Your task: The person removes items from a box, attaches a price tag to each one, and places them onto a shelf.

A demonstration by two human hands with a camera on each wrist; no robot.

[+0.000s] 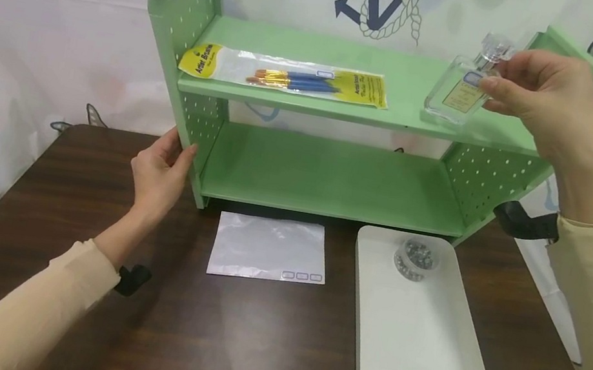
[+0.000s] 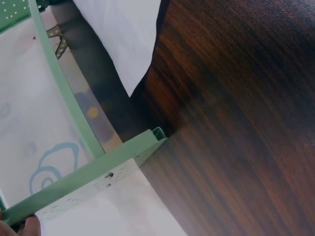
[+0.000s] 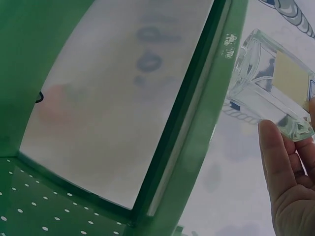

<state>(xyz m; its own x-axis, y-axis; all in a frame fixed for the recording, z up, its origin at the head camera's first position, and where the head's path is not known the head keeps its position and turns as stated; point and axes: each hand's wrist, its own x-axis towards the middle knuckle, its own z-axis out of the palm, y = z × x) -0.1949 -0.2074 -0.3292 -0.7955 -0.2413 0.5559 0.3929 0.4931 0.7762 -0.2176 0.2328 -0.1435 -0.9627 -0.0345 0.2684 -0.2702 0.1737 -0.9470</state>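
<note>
My right hand pinches a clear glass perfume bottle by its upper part, near the right end of the green shelf's upper board. The bottle leans slightly, its faceted cap up and its pale label facing me. In the right wrist view the bottle is beside the board's front edge; I cannot tell whether its base touches the board. My left hand grips the shelf's left side panel, thumb in front. Only its fingertips show in the left wrist view's bottom corner.
A packet of artist brushes lies on the upper board, left of the bottle. On the dark wooden table are a white sheet and a white tray holding a small clear tub of silvery bits. A printed cloth hangs behind.
</note>
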